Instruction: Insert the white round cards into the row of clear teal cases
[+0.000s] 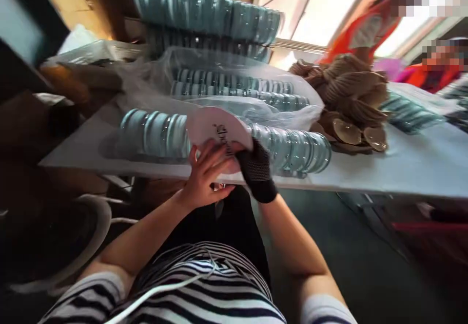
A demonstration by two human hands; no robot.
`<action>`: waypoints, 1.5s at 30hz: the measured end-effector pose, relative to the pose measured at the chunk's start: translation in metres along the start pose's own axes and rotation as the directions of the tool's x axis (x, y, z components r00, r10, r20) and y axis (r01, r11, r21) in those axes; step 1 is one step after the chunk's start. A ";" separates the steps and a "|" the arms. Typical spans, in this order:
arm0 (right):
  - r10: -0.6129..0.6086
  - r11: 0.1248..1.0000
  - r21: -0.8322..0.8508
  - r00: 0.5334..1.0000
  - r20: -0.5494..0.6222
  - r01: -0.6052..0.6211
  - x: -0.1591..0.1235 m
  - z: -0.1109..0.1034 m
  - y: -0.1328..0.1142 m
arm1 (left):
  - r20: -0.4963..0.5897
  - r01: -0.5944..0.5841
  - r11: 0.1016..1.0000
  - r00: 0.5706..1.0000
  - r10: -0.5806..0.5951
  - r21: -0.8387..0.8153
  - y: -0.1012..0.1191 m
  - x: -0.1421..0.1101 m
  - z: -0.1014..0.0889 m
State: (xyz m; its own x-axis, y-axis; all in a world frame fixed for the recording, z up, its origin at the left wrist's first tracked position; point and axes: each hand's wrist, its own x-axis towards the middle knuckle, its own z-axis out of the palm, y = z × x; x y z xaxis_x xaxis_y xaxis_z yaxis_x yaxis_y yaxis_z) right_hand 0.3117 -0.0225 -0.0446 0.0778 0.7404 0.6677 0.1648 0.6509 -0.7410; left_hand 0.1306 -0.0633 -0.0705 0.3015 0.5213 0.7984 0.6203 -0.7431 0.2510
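A round pale disc [215, 124] with black lettering is tilted up in front of me, over the near edge of the table. My right hand [258, 170], in a dark dotted glove, is closed on its right side. My left hand [207, 175] is bare, with fingers spread and tips against the disc's lower face; some of them are blurred. Just behind the disc lies a long row of clear, round, shiny pieces [298, 148] standing on edge, its middle hidden by the disc.
More such rows lie behind in a clear plastic bag [146, 83], with stacked rows [208, 12] at the back. Brown nested pieces [351, 95] are heaped on the white table [413, 163], right. Two people in orange [343, 41] are beyond. A pale hoop-like rim [104, 217] is lower left.
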 end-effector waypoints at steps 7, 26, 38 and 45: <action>-0.187 0.916 -0.184 0.785 0.591 0.356 0.007 -0.020 0.044 | -0.215 0.053 0.991 0.973 -0.078 -0.119 -0.030 0.008 0.004; -0.375 0.742 -0.405 0.832 0.409 0.534 -0.033 -0.001 0.061 | 0.057 -0.106 0.983 0.993 0.099 0.151 -0.035 -0.009 0.017; -0.208 0.827 -0.381 0.855 0.475 0.413 -0.033 -0.010 0.069 | 0.117 0.052 0.999 0.992 -0.053 0.012 -0.039 -0.018 0.029; 0.242 0.970 0.013 0.969 0.039 -0.243 -0.034 -0.010 0.051 | 0.220 0.630 0.381 0.667 -0.712 -0.677 -0.020 -0.029 0.046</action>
State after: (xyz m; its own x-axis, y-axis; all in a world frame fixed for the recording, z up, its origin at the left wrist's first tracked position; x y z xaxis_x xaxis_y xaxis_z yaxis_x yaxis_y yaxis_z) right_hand 0.3272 -0.0163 -0.1041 0.0771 0.8819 0.4651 0.1281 0.4539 -0.8818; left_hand 0.1426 -0.0442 -0.1232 -0.0817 0.9690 0.2333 -0.0646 -0.2388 0.9689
